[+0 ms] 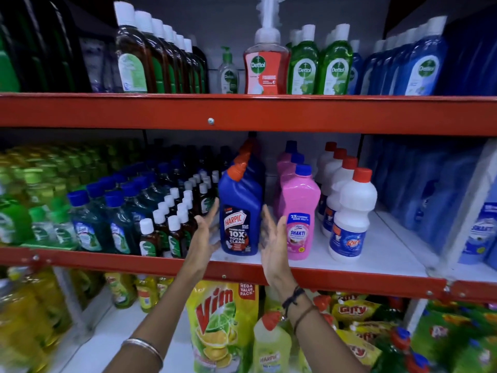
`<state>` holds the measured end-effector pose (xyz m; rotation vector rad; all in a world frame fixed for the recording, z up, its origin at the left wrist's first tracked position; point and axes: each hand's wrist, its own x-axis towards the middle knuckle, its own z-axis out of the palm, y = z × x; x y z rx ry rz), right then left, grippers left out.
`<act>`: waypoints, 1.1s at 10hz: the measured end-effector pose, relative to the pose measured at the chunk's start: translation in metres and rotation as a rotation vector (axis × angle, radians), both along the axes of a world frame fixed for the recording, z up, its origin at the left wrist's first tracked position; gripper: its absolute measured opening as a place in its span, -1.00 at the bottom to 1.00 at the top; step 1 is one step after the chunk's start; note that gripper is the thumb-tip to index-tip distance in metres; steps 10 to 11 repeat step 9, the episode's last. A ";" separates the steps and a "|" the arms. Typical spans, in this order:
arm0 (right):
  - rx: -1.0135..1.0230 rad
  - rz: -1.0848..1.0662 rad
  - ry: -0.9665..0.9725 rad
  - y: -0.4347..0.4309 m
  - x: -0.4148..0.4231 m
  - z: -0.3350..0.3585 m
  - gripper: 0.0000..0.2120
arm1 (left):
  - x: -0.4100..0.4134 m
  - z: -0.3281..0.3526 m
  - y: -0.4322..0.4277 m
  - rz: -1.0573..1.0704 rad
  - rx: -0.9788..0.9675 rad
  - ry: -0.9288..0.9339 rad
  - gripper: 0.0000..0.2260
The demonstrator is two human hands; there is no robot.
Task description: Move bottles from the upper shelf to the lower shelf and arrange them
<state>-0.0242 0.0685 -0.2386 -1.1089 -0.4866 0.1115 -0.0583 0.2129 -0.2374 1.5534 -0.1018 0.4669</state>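
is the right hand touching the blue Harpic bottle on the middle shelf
Apart. In the head view the open right hand stands beside the blue Harpic bottle, with a thin strip of white shelf showing between palm and bottle.

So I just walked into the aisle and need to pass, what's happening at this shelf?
A person is arranging cleaning bottles on the middle shelf. Both open hands flank the front blue Harpic bottle: the left hand on its left side, the right hand between it and the pink Shakti bottle. Neither hand is gripping it. White Rin bottles stand to the right.
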 end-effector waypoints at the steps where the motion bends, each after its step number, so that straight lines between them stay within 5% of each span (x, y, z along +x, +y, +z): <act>1: 0.011 0.005 0.051 0.000 0.004 0.002 -0.14 | -0.001 0.001 0.002 -0.036 0.070 0.015 -0.17; 2: 0.007 -0.005 0.082 -0.002 0.005 0.000 -0.42 | -0.003 0.003 0.002 -0.041 0.076 0.019 -0.20; 4: -0.035 -0.039 0.084 0.000 0.003 0.000 -0.51 | -0.004 0.003 0.002 -0.050 0.086 0.007 -0.28; 8: -0.022 -0.100 0.010 -0.011 -0.004 0.001 -0.39 | -0.014 0.004 -0.007 0.097 0.119 -0.011 -0.26; 9: 0.001 -0.209 -0.070 -0.032 -0.017 -0.013 -0.28 | -0.020 0.008 -0.027 0.330 0.242 -0.257 -0.41; 11: 0.001 -0.209 -0.070 -0.032 -0.017 -0.013 -0.28 | -0.020 0.008 -0.027 0.330 0.242 -0.257 -0.41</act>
